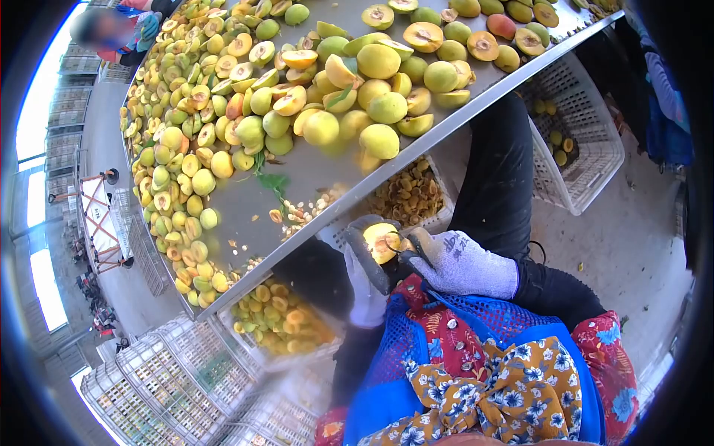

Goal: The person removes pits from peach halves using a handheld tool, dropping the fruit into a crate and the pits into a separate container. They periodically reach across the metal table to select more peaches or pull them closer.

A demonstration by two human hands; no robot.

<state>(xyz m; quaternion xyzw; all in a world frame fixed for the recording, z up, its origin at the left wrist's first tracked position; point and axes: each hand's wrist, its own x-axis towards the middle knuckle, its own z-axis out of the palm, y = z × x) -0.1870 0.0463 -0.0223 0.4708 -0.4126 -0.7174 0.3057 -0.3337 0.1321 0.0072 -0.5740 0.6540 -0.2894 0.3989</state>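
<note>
My left hand, in a grey-coated glove, is closed around a cut yellow peach just below the table edge, its flesh side facing up. My right hand, in a matching glove with dark writing on its back, is closed with thumb and fingertips right at the fruit. A small dark shape shows at those fingertips; I cannot tell what they grip. Above both hands, whole and halved peaches are heaped on the metal table. Loose stones and a green leaf lie near its edge.
Beneath the table edge sit a crate of brownish pieces and a crate of yellow fruit. A white crate with some fruit stands right of my knee. Stacked crates are at lower left. Other people are at upper left and right.
</note>
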